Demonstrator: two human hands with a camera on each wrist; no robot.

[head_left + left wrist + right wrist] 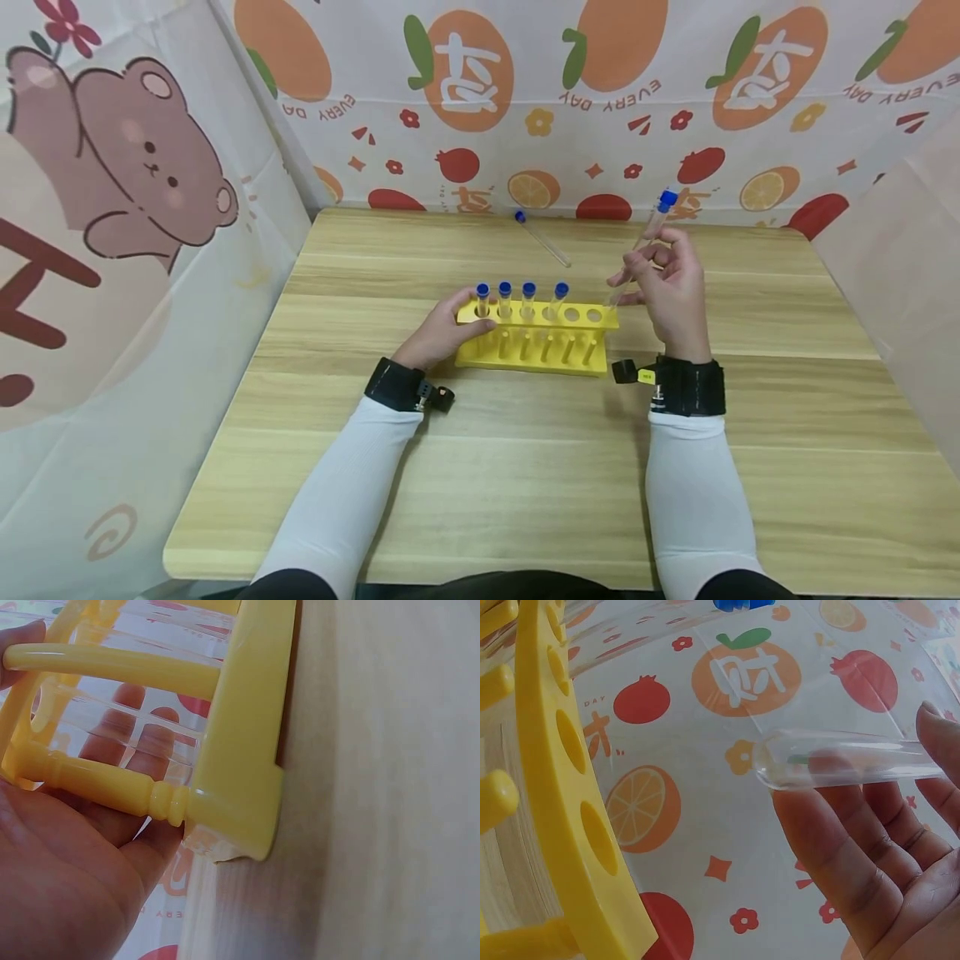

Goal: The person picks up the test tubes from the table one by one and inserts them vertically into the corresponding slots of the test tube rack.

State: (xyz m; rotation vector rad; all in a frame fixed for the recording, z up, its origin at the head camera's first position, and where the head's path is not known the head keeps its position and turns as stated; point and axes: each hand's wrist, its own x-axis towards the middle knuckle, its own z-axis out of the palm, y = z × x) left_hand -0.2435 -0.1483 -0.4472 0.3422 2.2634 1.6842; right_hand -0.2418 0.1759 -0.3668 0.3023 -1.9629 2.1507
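A yellow test tube rack point(532, 364) stands on the table, and several blue-capped clear tubes point(528, 298) sit in its left and middle holes. The two holes at the right end hold no tube. My left hand point(441, 333) grips the rack's left end, thumb in front and other fingers behind, around the end post point(97, 782). Beyond the right end, my right hand point(673, 287) pinches another blue-capped test tube point(655, 222) between thumb and fingers. It is tilted, cap up and away, and its rounded bottom point(769, 761) points towards the rack's end holes in the right wrist view.
One more blue-capped test tube point(547, 240) lies on the wooden table point(525, 483) near the back edge, behind the rack. A fruit-patterned cloth point(555, 150) hangs along the back, and a bear-printed cloth point(150, 283) hangs at the left.
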